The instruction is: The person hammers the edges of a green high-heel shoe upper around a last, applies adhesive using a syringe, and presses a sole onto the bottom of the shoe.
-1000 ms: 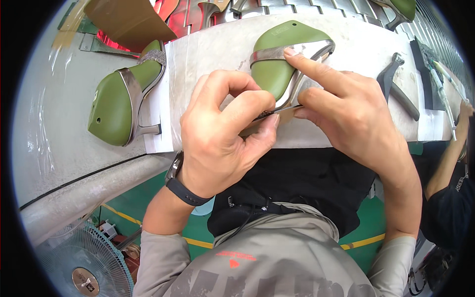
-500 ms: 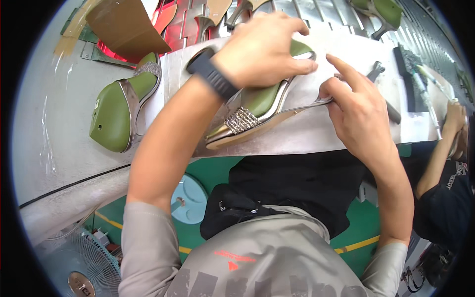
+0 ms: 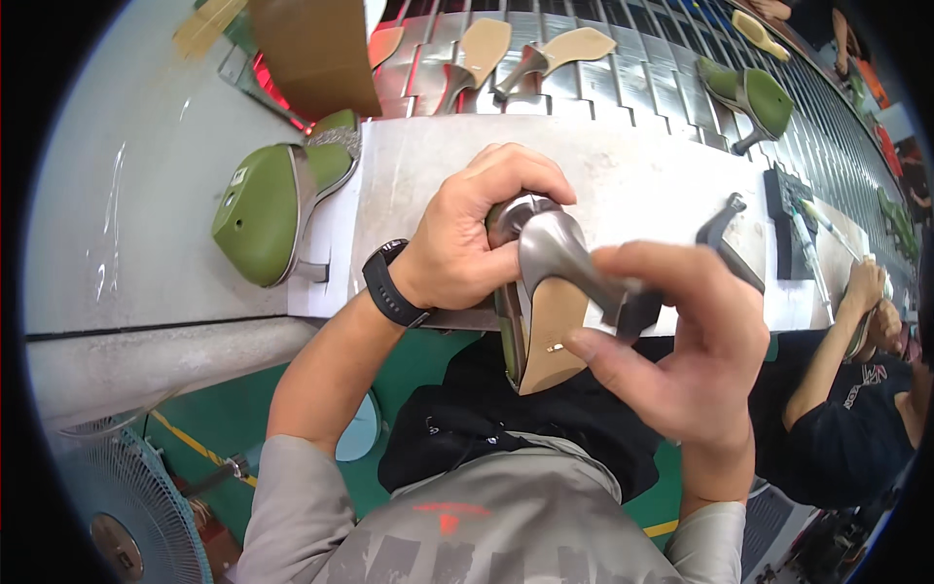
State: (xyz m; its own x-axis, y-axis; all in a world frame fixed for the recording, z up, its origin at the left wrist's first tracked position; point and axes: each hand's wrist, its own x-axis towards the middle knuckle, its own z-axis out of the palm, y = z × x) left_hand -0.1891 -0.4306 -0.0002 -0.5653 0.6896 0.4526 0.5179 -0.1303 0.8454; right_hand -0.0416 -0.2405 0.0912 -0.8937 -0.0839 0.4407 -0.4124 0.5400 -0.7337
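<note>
A high-heeled sandal (image 3: pixel 516 321) on a green shoe last is turned with its tan sole (image 3: pixel 556 336) and grey metallic heel (image 3: pixel 559 243) toward me. My left hand (image 3: pixel 472 234), with a black watch on its wrist, is wrapped round the sandal's back end. My right hand (image 3: pixel 696 336) is slightly blurred. Its index finger lies along the heel and its thumb at the sole, with the heel's dark tip between them. To the left, another sandal on a green last (image 3: pixel 263 214) rests on its side on the worktable (image 3: pixel 409 146).
Tan soles with grey heels (image 3: pixel 484 54) lie on the slatted metal conveyor (image 3: pixel 623 88) beyond. Another green-lasted sandal (image 3: pixel 764 102) stands far right. A hammer-like tool (image 3: pixel 730 238) and a black holder with pens (image 3: pixel 793 219) lie right. A co-worker's arm (image 3: pixel 827 331) is beyond, and a fan (image 3: pixel 146 516) stands lower left.
The sandal has come up off the table and turned so its heel and sole face me. My left hand moved down toward me with it; my right hand came in to its heel.
</note>
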